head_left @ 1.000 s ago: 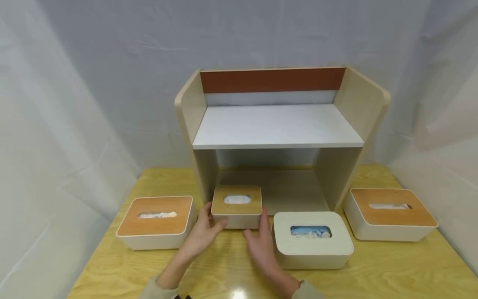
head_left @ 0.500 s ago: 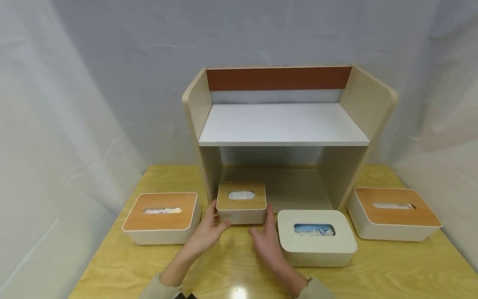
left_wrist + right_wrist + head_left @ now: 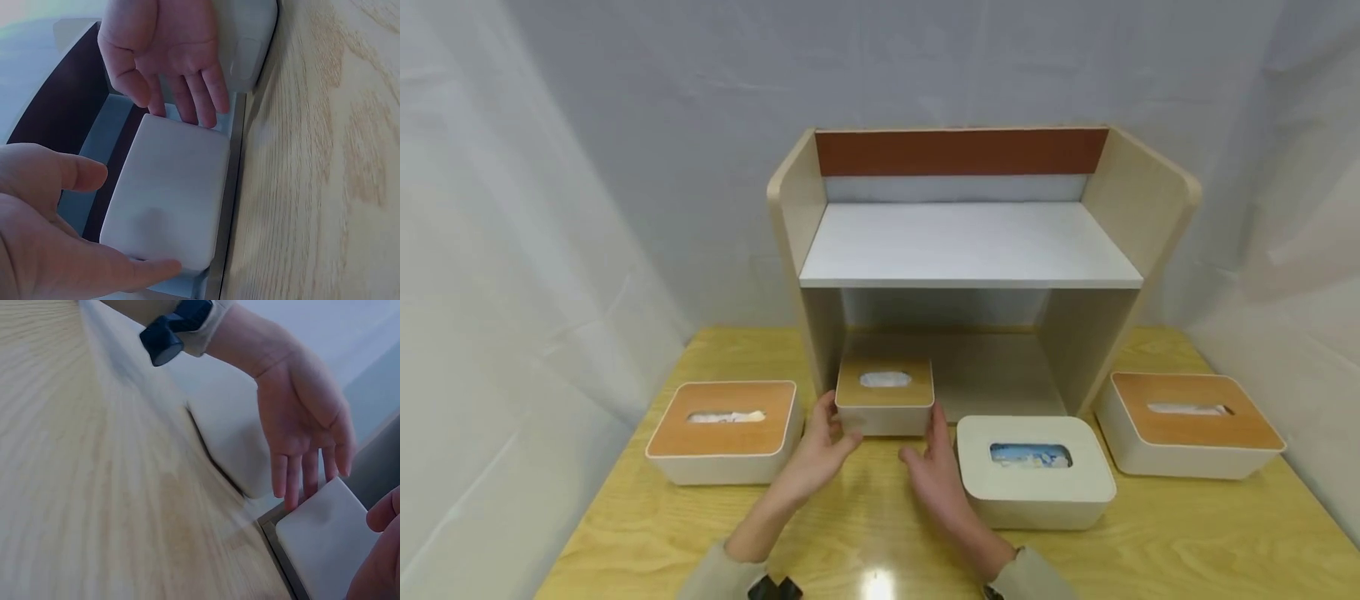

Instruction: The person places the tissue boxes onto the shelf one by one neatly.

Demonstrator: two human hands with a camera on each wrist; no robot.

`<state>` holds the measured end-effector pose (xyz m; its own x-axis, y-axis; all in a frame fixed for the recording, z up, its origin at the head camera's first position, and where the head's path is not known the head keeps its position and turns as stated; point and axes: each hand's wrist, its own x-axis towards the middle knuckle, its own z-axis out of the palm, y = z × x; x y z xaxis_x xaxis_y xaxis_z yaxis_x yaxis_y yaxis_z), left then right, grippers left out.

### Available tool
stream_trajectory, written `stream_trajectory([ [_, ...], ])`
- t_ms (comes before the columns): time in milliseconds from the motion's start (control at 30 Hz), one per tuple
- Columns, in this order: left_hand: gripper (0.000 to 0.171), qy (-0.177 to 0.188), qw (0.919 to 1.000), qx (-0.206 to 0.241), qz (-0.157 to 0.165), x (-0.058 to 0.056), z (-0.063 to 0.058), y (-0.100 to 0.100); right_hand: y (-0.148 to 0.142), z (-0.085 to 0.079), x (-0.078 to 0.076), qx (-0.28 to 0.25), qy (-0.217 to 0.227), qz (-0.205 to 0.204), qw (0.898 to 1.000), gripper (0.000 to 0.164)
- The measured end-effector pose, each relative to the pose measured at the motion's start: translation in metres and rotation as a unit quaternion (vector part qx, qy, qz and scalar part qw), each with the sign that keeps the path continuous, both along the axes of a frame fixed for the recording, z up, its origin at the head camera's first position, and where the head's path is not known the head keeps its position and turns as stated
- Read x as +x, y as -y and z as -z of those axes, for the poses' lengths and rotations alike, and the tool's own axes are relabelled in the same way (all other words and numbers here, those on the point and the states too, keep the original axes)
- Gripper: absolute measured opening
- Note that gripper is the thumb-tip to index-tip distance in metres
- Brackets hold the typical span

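Observation:
A small tissue box with a wooden lid and off-white sides stands at the left front of the lower compartment of a two-tier shelf. Along its left side lie the nearly straight fingers of my left hand, the thumb held apart from its front. My right hand touches the opposite side with extended fingertips, as the left wrist view shows too. Both palms face the box, and neither hand curls round it. Some fingers are hidden behind the box in the head view.
Right of my right hand stands an all-white tissue box with a blue pack inside. Orange-lidded tissue boxes stand at the left and far right of the wooden table. The shelf's left side panel is close to the small box.
The small tissue box has slid farther back into the lower compartment, with both hands following at its sides. The head view has shifted slightly. The other boxes stay in place.

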<state>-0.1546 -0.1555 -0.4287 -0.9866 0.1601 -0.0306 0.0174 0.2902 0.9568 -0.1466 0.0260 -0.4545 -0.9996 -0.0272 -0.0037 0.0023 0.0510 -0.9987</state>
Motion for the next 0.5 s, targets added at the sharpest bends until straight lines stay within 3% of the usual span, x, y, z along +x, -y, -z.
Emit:
stream_trajectory([
  [233, 0.082, -0.016, 0.9989, 0.040, 0.016, -0.016, 0.007, -0.002, 0.010, 0.003, -0.017, -0.031, -0.015, 0.039, 0.999, 0.091],
  [500, 0.090, -0.024, 0.9978, 0.057, 0.025, -0.027, 0.006, -0.005, 0.017, 0.001, -0.039, -0.079, 0.015, 0.082, 0.993, 0.086],
])
